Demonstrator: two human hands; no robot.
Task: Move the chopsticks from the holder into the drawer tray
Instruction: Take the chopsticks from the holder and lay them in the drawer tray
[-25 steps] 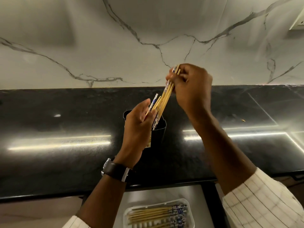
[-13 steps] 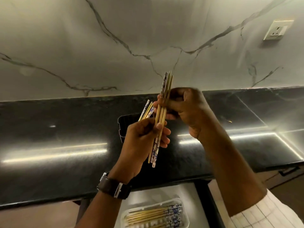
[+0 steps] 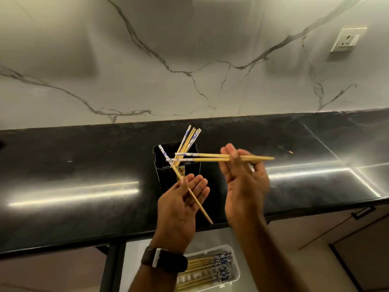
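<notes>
A black holder (image 3: 190, 175) stands on the dark counter with several wooden chopsticks (image 3: 188, 140) with blue-and-white tops leaning in it. My right hand (image 3: 244, 180) pinches two chopsticks (image 3: 210, 158) level, tops pointing left over the holder. My left hand (image 3: 179, 209), palm up in front of the holder, has one chopstick (image 3: 197, 202) held slanted between thumb and fingers. Below the counter edge, a clear tray (image 3: 235, 272) in the open drawer holds several chopsticks (image 3: 202, 264) laid lengthwise.
The glossy black counter (image 3: 84, 186) runs the width of the view under a white marble wall. A wall socket (image 3: 348, 40) sits at upper right. A cabinet handle (image 3: 363, 212) shows below the counter at right.
The bundle held upright by both hands has split: my right hand turned two chopsticks level and moved right, my left hand opened palm-up with one chopstick. The holder is now uncovered.
</notes>
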